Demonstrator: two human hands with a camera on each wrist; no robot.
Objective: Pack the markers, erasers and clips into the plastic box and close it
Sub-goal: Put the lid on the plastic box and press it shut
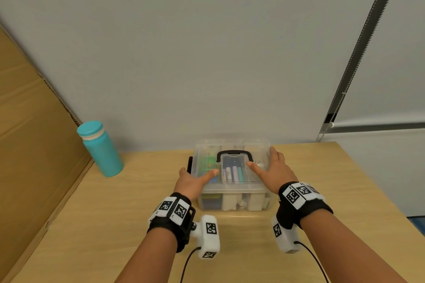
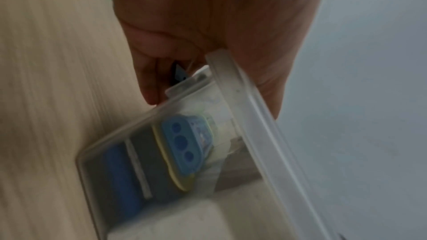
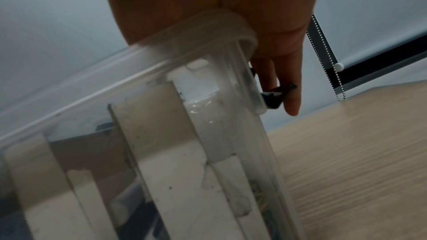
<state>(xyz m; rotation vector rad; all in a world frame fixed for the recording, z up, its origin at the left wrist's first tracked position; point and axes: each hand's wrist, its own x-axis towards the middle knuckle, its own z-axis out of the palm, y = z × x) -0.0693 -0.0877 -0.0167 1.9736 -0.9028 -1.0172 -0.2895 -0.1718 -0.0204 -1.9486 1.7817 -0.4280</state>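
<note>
A clear plastic box (image 1: 232, 201) stands on the wooden table with its lid (image 1: 207, 148) on and a black handle (image 1: 233, 153) lying flat on top. Through the lid I see markers (image 1: 232, 174); white erasers (image 3: 173, 152) and a blue item (image 2: 184, 145) show through the walls. My left hand (image 1: 195, 177) rests its thumb on the lid, its fingers (image 2: 150, 87) down the left side at a black latch (image 1: 190, 164) that stands up. My right hand (image 1: 269, 165) mirrors it, its straight fingers (image 3: 293, 98) touching the right latch (image 3: 276, 96).
A teal bottle (image 1: 101, 149) stands at the back left beside a leaning cardboard sheet (image 1: 30, 145). A white wall rises right behind the box, and a blind's bead chain (image 1: 358, 53) hangs at the right. Bare table (image 1: 322, 179) lies on either side of the box.
</note>
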